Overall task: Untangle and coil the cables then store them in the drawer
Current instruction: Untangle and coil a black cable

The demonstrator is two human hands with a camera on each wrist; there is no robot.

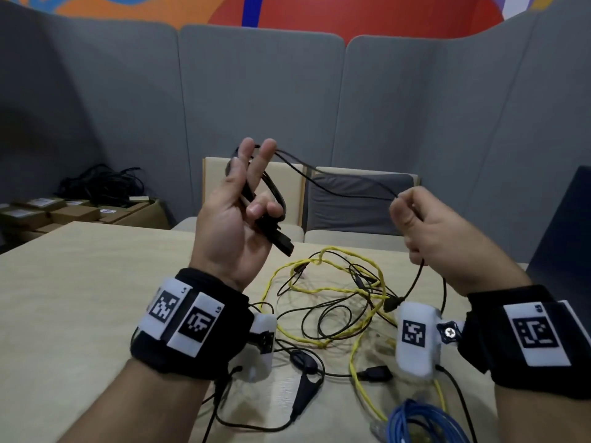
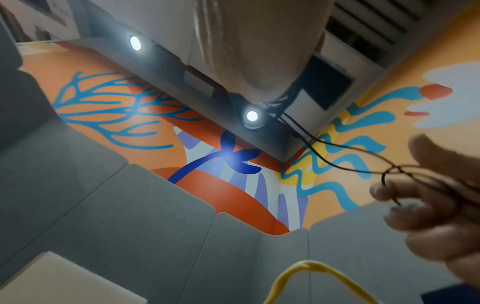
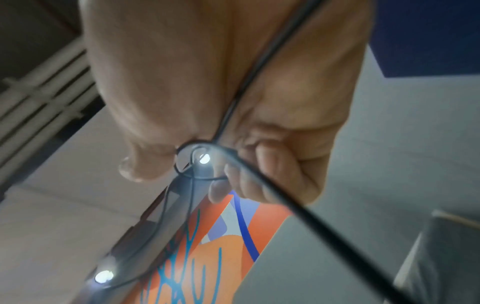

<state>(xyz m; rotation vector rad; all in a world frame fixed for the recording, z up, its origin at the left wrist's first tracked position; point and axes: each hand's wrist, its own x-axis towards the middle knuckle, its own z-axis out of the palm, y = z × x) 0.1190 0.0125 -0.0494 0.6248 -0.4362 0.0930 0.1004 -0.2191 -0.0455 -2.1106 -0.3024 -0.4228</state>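
Note:
My left hand (image 1: pixel 252 187) is raised palm toward me, index and middle fingers straight, with loops of a thin black cable (image 1: pixel 335 186) wound round them. Its ring and little fingers curl over the loops, and the cable's black plug (image 1: pixel 283 245) hangs below them. The cable runs right to my right hand (image 1: pixel 403 206), which pinches it between thumb and fingers; in the right wrist view the black cable (image 3: pixel 285 207) passes through that right hand (image 3: pixel 213 164). A yellow cable (image 1: pixel 319 289) and more black cables (image 1: pixel 315 318) lie tangled on the table (image 1: pixel 80 298). No drawer is in view.
A coiled blue cable (image 1: pixel 422 423) lies at the table's near edge. Two chairs (image 1: pixel 361 193) stand behind the table, before grey partition panels. Cardboard boxes (image 1: pixel 73 212) with a heap of dark cables sit at the back left. A dark panel (image 1: pixel 563 235) rises at the right.

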